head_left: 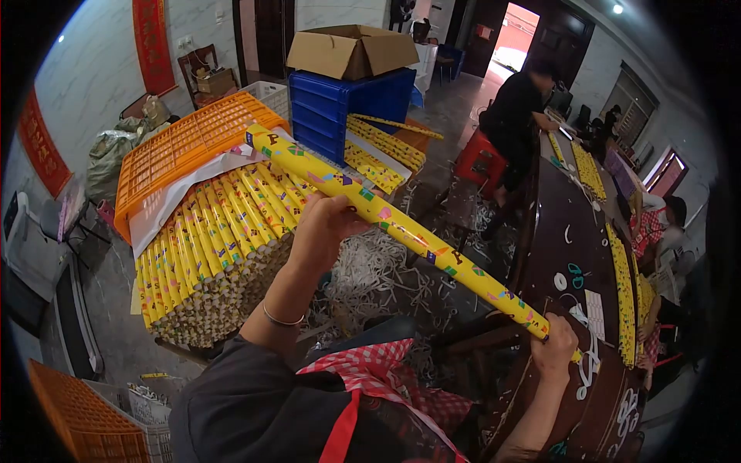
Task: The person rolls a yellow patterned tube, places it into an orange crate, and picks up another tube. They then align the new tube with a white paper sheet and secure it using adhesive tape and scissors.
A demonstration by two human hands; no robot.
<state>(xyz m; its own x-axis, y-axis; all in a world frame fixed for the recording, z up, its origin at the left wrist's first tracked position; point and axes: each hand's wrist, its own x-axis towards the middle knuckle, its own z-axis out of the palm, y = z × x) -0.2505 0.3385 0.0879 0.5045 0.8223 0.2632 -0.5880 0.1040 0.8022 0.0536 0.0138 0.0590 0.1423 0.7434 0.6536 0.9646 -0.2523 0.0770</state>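
A long yellow roll with a colourful printed pattern runs slantwise across the middle of the view. My left hand, with a bangle on its wrist, is closed round its upper part. At the roll's lower right end, above the dark table, my right hand grips it. Left of my left hand, a big stack of similar yellow rolls lies in an orange crate lined with white sheet.
A blue crate holds up an open cardboard box. White strips litter the floor. One person sits on a red stool; others are along the table's far side, near rows of yellow rolls. Another orange crate stands lower left.
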